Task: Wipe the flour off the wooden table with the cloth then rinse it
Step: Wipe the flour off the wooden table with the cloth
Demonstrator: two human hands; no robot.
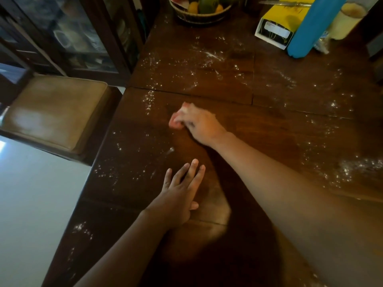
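The dark planked wooden counter (269,129) is speckled with white flour (207,52), thickest toward its far and right edges. The right hand (202,125) curls round a crumpled pink cloth (176,122) on the wood, toward the left edge. The left hand (178,195) lies flat nearer the near-left corner, fingers straight. At the far edge a woven basket (199,16) holds yellow and green fruit (207,4). The white label on a yellow box (275,23) is unreadable.
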